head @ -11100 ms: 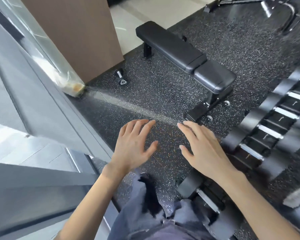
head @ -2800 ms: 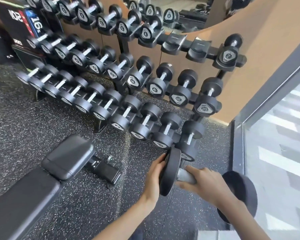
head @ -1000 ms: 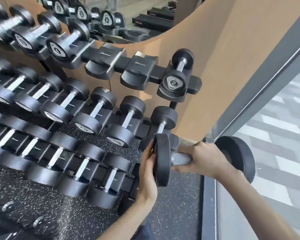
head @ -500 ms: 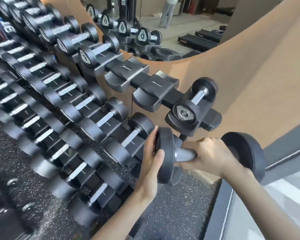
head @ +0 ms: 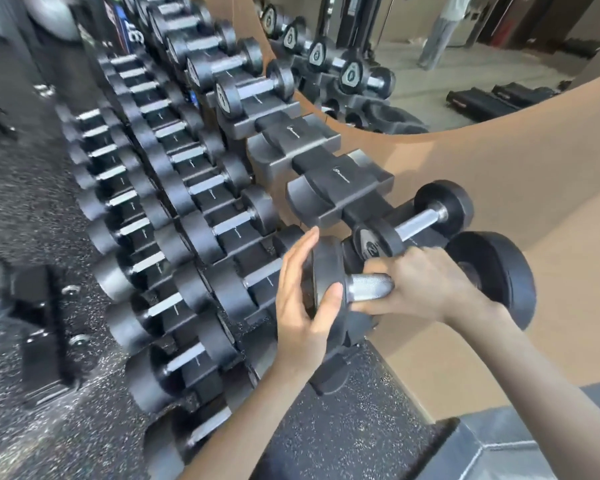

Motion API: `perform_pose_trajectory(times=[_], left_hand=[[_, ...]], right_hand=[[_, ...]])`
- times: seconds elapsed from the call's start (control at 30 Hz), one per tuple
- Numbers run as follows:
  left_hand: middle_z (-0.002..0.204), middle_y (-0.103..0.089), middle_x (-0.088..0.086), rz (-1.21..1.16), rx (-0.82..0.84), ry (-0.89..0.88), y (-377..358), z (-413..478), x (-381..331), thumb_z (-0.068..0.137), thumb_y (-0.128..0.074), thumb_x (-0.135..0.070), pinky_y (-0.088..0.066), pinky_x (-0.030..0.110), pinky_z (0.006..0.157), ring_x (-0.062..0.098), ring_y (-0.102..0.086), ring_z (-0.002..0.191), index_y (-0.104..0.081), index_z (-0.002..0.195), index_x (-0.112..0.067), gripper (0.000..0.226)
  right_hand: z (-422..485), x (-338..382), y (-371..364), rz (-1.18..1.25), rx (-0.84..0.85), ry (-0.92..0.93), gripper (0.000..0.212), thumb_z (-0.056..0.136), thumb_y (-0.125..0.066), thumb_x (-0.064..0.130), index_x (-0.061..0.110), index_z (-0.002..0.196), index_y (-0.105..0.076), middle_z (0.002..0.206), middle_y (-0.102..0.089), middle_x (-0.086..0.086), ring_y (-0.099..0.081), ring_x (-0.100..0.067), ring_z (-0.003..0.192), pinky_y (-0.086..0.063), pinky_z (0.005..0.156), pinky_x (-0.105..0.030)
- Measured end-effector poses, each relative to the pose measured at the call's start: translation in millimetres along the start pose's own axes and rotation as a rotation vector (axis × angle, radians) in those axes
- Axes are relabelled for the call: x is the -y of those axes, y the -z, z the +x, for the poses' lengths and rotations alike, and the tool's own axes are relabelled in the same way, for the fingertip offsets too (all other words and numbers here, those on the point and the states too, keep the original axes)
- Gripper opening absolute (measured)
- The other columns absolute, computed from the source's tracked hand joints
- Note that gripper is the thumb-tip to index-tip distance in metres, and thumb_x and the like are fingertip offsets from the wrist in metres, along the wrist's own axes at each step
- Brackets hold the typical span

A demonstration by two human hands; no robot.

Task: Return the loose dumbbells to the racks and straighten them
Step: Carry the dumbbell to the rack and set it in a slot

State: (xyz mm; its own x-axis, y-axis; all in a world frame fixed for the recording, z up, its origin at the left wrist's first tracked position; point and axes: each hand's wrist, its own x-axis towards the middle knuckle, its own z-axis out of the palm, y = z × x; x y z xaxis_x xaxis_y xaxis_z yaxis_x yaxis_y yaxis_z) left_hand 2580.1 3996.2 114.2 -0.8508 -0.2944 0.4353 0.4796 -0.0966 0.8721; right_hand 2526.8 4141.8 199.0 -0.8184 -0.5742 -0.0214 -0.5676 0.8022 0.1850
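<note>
**Dumbbell in the air at the rack's end, not yet seated**

You are mid-carry; the loose dumbbell [head: 368, 289] hangs crosswise in front of the rack [head: 222, 209], at its 3 o'clock end, touching no cradle that I can see. Your right hand [head: 420, 289] is wrapped tight round the knurled handle; your left hand [head: 302, 299] lies flat on the outer face of the near head, fingers straight, thumb over the rim, steadying rather than gripping.

The step in hand looks like placing; next you likely need to turn the bar in line with its neighbours and lower both heads together. Two empty cradles [head: 340, 192] sit at 11 o'clock from the load on the top tier; whether they suit this size I cannot tell.

Room is tight; the small dumbbell [head: 413, 223] sits just above your right knuckles at 12 o'clock, and the brown wall [head: 516, 174] is close behind the far head at 2 o'clock. Open floor [head: 343, 427] lies at 6 o'clock; mind your fingers under the heads.
</note>
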Motion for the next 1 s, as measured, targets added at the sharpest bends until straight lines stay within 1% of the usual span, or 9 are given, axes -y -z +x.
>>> perform_pose_trajectory(times=[0.07,0.13,0.23,0.3,0.43,0.57,0.7,0.8,1.0], left_hand=[[0.139,-0.046,0.009,-0.001,-0.043,-0.008,-4.9,8.7,7.8,0.085,-0.051,-0.023,-0.030,0.033,0.111,0.018,-0.040,0.133,-0.042,0.133,0.001,0.055],[0.137,-0.046,0.012,-0.006,-0.091,-0.015,-9.7,19.1,17.8,0.085,-0.049,-0.024,-0.031,0.034,0.111,0.021,-0.042,0.131,-0.042,0.131,0.003,0.054],[0.136,-0.047,0.013,-0.003,-0.157,-0.027,-16.2,40.0,33.3,0.084,-0.046,-0.024,-0.030,0.029,0.109,0.020,-0.042,0.130,-0.042,0.131,0.005,0.055],[0.136,-0.047,0.013,0.006,-0.199,-0.032,-20.1,59.1,44.4,0.084,-0.045,-0.023,-0.030,0.025,0.108,0.018,-0.043,0.130,-0.042,0.130,0.005,0.054],[0.137,-0.047,0.014,0.002,-0.264,-0.054,-26.2,99.8,62.4,0.086,-0.044,-0.022,-0.031,0.025,0.108,0.019,-0.042,0.131,-0.041,0.131,0.005,0.053],[0.137,-0.047,0.012,-0.016,-0.324,-0.083,-32.1,137.1,83.7,0.088,-0.043,-0.022,-0.031,0.029,0.109,0.020,-0.042,0.131,-0.041,0.132,0.004,0.051],[0.138,-0.048,0.012,-0.044,-0.446,-0.048,-47.8,164.0,112.2,0.087,-0.044,-0.025,-0.031,0.035,0.111,0.022,-0.041,0.132,-0.042,0.132,0.002,0.052],[0.137,-0.048,0.008,-0.077,-0.509,0.008,-60.0,178.3,129.7,0.087,-0.044,-0.029,-0.031,0.033,0.110,0.017,-0.042,0.131,-0.044,0.132,-0.001,0.053],[0.136,-0.049,0.005,-0.054,-0.597,0.100,-64.8,202.3,161.4,0.084,-0.048,-0.032,-0.030,0.034,0.112,0.014,-0.043,0.129,-0.046,0.131,-0.007,0.053]], right_hand=[[16.4,-9.9,-10.6,-0.016,-0.056,0.089,0.053,0.064,-0.050,0.079,0.029,0.078,-0.059,0.059,-0.053,0.000,-0.057,-0.029,0.062,-0.034,0.054,-0.027],[35.4,-19.7,-17.4,0.005,-0.141,0.160,0.053,0.059,-0.047,0.079,0.027,0.066,-0.056,0.048,-0.041,0.001,-0.043,-0.029,0.046,-0.028,0.048,-0.026],[66.2,-34.0,-17.3,-0.038,-0.011,0.178,0.064,0.059,-0.033,0.084,0.030,0.083,-0.056,0.063,-0.053,-0.001,-0.053,-0.031,0.063,-0.027,0.055,-0.028],[89.6,-43.7,-11.6,-0.075,0.029,0.204,0.061,0.067,-0.040,0.082,0.030,0.093,-0.057,0.072,-0.058,-0.002,-0.057,-0.031,0.073,-0.028,0.058,-0.029],[138.2,-60.9,0.2,-0.098,0.048,0.234,0.057,0.071,-0.048,0.076,0.030,0.102,-0.058,0.083,-0.065,-0.005,-0.056,-0.030,0.075,-0.034,0.059,-0.030],[181.2,-82.6,-0.8,-0.113,0.050,0.262,0.049,0.073,-0.053,0.069,0.028,0.099,-0.052,0.081,-0.064,-0.004,-0.059,-0.034,0.079,-0.040,0.061,-0.032],[217.3,-101.8,-9.3,-0.190,0.083,0.314,0.049,0.077,-0.050,0.068,0.027,0.105,-0.048,0.088,-0.065,-0.003,-0.059,-0.033,0.082,-0.033,0.058,-0.031],[242.3,-115.1,-18.1,-0.256,0.131,0.353,0.051,0.080,-0.049,0.066,0.026,0.111,-0.047,0.094,-0.064,-0.005,-0.060,-0.033,0.086,-0.030,0.059,-0.031],[283.9,-130.6,-51.4,-0.216,0.195,0.472,0.049,0.083,-0.047,0.064,0.022,0.107,-0.047,0.091,-0.063,-0.009,-0.060,-0.033,0.088,-0.032,0.060,-0.031]])
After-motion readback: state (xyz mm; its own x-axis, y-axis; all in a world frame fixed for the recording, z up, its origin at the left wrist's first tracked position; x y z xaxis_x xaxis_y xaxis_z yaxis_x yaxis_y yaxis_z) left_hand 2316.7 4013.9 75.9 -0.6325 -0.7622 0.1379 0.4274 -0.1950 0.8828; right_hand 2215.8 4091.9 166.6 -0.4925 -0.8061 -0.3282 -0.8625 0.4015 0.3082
